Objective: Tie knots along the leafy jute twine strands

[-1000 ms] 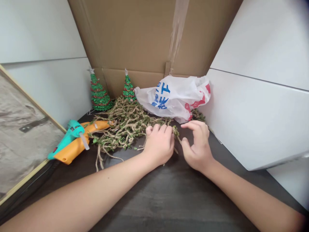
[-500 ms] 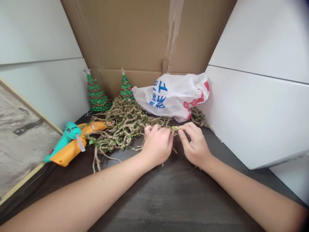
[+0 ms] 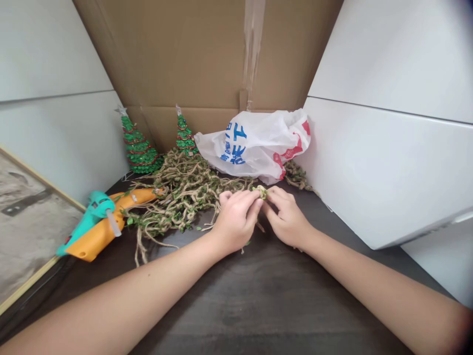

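Note:
Between my hands is a small looped bit of leafy twine (image 3: 261,192), brown cord with light green leaves. The thumb and fingers of my left hand (image 3: 238,215) are closed on its left side. My right hand (image 3: 285,215) pinches it from the right, its fingertips partly hidden behind the twine. Just beyond and to the left spreads a tangled heap of leafy twine (image 3: 185,190), with loose ends trailing toward the front.
A white plastic bag (image 3: 254,143) lies behind my hands. Two small green Christmas trees (image 3: 139,148) stand at the back left. A teal and orange glue gun (image 3: 101,224) lies at left. White boxes (image 3: 369,167) and a cardboard wall (image 3: 185,54) enclose the dark table (image 3: 254,305).
My hands have come closer together, and the leafy twine between them is now bunched into a loop. The whole view has shifted slightly, so the surroundings sit further left.

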Demonstrator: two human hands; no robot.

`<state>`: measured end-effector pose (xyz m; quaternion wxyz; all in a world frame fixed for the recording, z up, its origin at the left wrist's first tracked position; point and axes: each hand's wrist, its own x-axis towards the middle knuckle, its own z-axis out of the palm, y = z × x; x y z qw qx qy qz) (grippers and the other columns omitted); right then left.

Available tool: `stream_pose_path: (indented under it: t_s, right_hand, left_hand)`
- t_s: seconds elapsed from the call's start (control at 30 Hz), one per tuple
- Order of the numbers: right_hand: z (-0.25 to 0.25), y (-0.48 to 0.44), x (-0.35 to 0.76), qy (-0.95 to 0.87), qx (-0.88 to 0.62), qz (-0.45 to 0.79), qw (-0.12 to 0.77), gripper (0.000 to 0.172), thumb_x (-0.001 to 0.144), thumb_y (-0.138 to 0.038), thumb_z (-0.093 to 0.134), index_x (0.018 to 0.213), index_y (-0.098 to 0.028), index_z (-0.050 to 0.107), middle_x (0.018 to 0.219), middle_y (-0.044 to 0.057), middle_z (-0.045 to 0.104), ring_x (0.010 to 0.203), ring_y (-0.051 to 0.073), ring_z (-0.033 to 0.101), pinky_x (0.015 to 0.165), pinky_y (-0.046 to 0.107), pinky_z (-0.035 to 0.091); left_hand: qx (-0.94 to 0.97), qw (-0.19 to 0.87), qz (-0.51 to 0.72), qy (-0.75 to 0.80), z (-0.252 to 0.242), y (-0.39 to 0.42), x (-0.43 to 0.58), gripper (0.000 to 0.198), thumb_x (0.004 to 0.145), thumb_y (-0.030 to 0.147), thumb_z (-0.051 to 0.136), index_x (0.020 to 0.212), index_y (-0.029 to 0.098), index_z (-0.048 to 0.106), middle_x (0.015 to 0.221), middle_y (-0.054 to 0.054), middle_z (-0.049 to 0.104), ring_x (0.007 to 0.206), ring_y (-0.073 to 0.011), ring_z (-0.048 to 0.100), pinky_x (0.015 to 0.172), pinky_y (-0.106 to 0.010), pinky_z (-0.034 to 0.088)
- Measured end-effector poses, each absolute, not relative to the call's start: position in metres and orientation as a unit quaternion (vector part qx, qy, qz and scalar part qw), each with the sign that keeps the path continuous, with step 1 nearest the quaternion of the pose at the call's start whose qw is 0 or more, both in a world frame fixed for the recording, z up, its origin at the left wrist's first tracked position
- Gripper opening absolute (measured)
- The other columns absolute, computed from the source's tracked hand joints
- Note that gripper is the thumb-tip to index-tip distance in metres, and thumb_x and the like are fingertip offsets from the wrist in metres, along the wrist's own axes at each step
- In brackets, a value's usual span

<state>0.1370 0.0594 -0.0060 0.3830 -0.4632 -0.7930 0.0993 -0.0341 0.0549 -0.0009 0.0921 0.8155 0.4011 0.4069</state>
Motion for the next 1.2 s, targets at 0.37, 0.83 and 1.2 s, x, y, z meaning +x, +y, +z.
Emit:
stream_pose_path:
  t_s: [0.37, 0.83, 1.2]
  right_hand:
    - [-0.007, 0.0605, 0.138, -0.778, -0.461, 0.109, 0.413, 0.033, 0.098, -0.028, 0.049, 0.13, -0.02, 0.058, 0.115, 0.01, 0.067, 0.104, 0.025, 0.064, 0.097, 0.047, 0.046]
    - [-0.0082, 0.0664, 0.1402, -0.771, -0.418, 0.198, 0.438, 0.016, 0.096, -0.022, 0.053, 0.101, -0.023, 0.069, 0.101, 0.004, 0.07, 0.097, 0.021, 0.062, 0.091, 0.038, 0.048]
    - [-0.0055, 0.0617, 0.1381, -0.819, -0.41, 0.168, 0.364, 0.016, 0.097, -0.018, 0.05, 0.093, -0.021, 0.066, 0.091, 0.004, 0.059, 0.09, 0.02, 0.052, 0.084, 0.037, 0.043]
  left_hand:
    - [0.782, 0.148, 0.409, 0.446, 0.0015, 0.0585, -0.0324, 0.023, 0.103, 0.026, 0.044, 0.114, 0.023, 0.064, 0.118, -0.004, 0.073, 0.108, -0.021, 0.066, 0.092, -0.041, 0.033]
    - [0.803, 0.166, 0.411, 0.398, -0.0005, 0.0567, -0.0331, 0.021, 0.1, 0.027, 0.048, 0.111, 0.023, 0.066, 0.111, -0.003, 0.075, 0.101, -0.0209, 0.067, 0.092, -0.04, 0.035]
    - [0.813, 0.167, 0.36, 0.426, 0.008, 0.0544, -0.0371, 0.03, 0.098, 0.023, 0.036, 0.069, 0.018, 0.045, 0.069, 0.001, 0.057, 0.075, -0.0164, 0.056, 0.081, -0.037, 0.03]
